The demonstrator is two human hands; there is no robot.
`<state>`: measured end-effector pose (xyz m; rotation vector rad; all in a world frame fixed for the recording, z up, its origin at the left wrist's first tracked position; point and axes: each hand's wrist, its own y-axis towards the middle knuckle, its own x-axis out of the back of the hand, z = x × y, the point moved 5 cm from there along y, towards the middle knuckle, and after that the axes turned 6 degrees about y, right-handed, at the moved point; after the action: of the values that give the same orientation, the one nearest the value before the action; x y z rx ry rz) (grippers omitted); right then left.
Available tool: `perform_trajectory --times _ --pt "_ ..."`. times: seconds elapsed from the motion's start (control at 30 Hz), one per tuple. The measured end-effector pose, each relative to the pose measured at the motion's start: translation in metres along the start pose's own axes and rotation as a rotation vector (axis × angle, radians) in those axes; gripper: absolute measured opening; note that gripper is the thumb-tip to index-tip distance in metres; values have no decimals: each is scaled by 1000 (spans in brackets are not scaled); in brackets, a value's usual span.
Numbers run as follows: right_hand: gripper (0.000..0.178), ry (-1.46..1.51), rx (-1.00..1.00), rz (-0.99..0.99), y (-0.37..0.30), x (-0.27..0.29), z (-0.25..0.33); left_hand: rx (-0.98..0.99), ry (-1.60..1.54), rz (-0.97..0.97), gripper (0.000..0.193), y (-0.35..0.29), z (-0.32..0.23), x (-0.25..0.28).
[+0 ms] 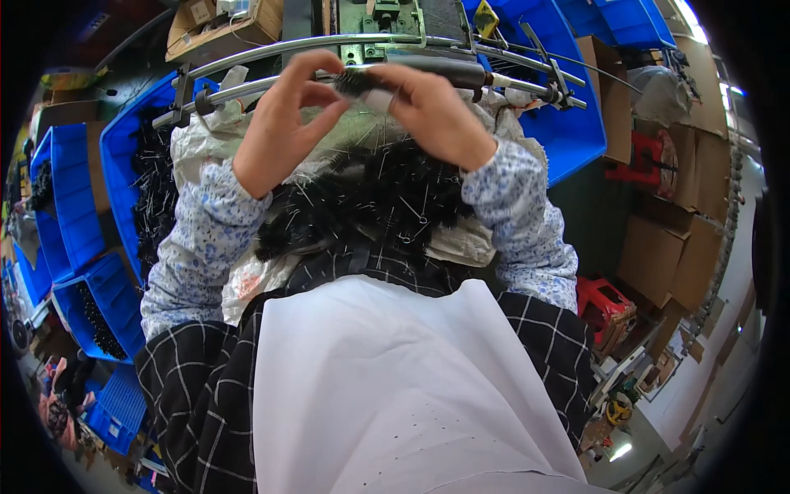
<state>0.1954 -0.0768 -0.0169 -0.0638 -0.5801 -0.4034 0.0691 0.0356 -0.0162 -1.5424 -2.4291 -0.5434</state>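
A small black bristle brush (352, 82), blurred by motion, is between my two hands in front of the metal fixture. My right hand (436, 111) pinches it at the fingertips, and something white covers one of those fingers. Close to its other side is my left hand (288, 119), thumb and fingers curved but apart; whether a fingertip touches the brush is hard to make out. Below both hands lies a heap of black brushes (370, 193) with thin wire stems and looped ends, spread over pale sacking in front of me.
Two curved metal rails (280, 51) cross beyond my hands, with a machine block (385, 12) behind. Blue bins (115, 177) flank me on the left, another blue bin (586, 123) on the right. Cardboard boxes (650, 255) and a red stool (605, 309) stand at the right.
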Motion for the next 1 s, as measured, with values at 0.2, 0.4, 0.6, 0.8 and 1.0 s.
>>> perform_trajectory --times 0.2,0.4,0.6,0.8,1.0 --pt "23 -728 31 -472 64 65 -77 77 505 830 77 -58 13 -13" --pt "21 -789 65 -445 80 69 -93 -74 572 940 69 -79 -10 -16" --pt "20 -774 57 -430 86 66 -99 -202 627 914 32 -93 -6 -32" --pt "25 -735 92 -358 100 65 -112 -148 502 713 23 -72 -22 -13" --pt "46 -885 -56 -403 86 71 -98 -21 382 476 25 -44 -40 31"
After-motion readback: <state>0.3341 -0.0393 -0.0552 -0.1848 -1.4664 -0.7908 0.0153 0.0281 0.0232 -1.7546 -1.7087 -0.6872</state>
